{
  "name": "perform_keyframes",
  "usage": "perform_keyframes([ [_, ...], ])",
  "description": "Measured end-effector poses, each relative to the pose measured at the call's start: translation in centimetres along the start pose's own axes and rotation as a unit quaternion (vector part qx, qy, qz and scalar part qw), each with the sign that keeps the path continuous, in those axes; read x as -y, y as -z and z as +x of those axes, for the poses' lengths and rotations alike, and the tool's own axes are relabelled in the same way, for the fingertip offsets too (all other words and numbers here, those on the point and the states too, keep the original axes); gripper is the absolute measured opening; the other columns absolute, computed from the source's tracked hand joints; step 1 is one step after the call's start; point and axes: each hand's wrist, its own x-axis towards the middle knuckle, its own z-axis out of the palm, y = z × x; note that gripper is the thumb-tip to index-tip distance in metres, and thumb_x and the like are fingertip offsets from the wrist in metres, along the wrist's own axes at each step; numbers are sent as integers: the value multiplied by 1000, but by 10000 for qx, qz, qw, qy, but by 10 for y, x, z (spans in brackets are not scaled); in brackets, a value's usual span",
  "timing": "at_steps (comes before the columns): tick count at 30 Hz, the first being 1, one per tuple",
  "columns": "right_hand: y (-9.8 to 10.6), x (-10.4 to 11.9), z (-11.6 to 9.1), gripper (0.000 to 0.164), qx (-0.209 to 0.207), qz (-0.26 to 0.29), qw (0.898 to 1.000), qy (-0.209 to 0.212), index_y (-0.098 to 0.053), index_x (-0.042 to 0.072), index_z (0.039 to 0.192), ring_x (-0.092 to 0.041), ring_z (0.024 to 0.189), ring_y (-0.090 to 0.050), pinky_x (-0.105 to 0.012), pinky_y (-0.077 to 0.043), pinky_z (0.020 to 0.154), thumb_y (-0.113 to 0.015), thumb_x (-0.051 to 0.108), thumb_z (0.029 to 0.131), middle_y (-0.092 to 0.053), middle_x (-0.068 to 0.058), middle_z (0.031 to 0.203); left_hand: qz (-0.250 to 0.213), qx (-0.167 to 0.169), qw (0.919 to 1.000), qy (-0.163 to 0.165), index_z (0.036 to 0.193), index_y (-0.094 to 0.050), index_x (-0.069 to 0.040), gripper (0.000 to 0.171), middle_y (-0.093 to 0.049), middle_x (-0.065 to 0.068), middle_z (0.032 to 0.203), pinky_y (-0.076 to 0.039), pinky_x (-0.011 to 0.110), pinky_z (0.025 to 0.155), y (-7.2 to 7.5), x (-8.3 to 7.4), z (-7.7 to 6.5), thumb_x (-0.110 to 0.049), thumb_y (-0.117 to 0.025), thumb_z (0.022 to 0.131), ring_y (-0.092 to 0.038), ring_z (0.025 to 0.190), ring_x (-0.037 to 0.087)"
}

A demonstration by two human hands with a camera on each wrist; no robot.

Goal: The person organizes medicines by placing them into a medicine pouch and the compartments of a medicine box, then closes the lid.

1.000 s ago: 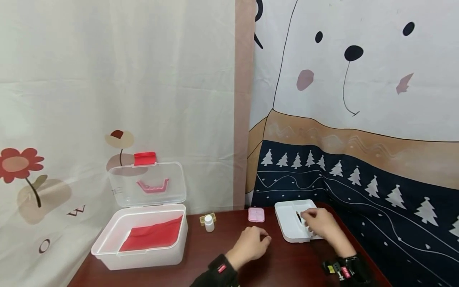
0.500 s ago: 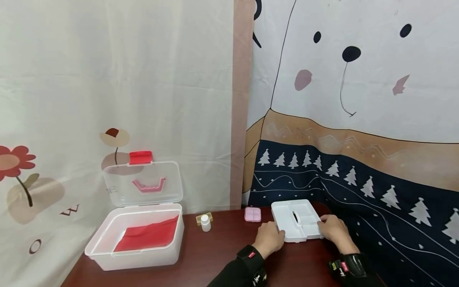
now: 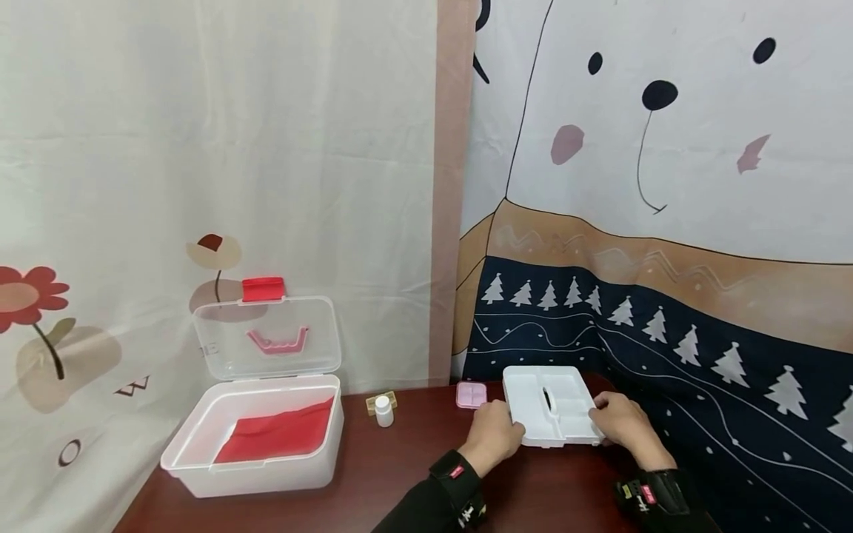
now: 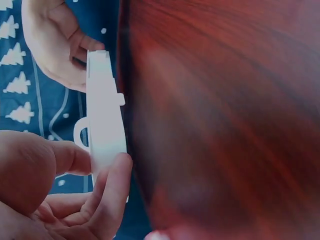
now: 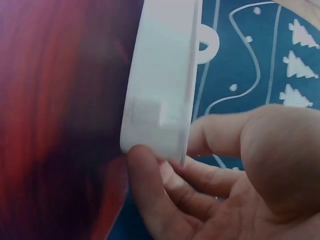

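Observation:
A flat white plastic case (image 3: 528, 396) with raised dividers lies at the right of the table, both hands on it. My left hand (image 3: 493, 437) grips its near left corner, thumb on top and fingertips underneath, as the left wrist view shows. On the opposite side, my right hand (image 3: 626, 424) pinches the near right corner the same way. A white loop (image 5: 210, 44) sticks up from the case in both wrist views. Inside, a small dark strip (image 3: 548, 400) stands near the middle, too small to identify. Whether the case touches the table is unclear.
Just left of the case lies a small pink box (image 3: 472, 394). A white bottle (image 3: 383, 411) stands farther left, before a yellowish flat piece (image 3: 371, 404). At the left sits a translucent bin (image 3: 313, 470), lid raised, with red cloth (image 3: 276, 437) inside. Curtains border the table.
My right hand has moved from over the case's inside to its right edge. My left hand, apart from the case a second ago, has moved right and taken hold of its left side.

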Motion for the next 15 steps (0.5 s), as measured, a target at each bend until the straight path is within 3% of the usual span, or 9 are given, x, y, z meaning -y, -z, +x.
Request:
perform_keyframes([
  [8,-7,29,-14,33,359,668,9948,674,-64,-13,126,-19,70,-71,-38,-65,61,-64,10,102,-71,-14,92,72,-171,9992,-350,69,-69,-8,24,-56,-3,60,-39,26,47,42,21,-22,-11,-79,90,-49,55,10],
  [15,-43,68,-34,23,681,889,9890,964,-69,-4,119,-20,63,-70,-39,-64,58,-72,7,99,-71,-9,87,276,-247,9987,-362,66,-65,-18,20,-44,-14,53,-34,24,49,83,59,-65,-12,-74,82,-41,52,4],
])
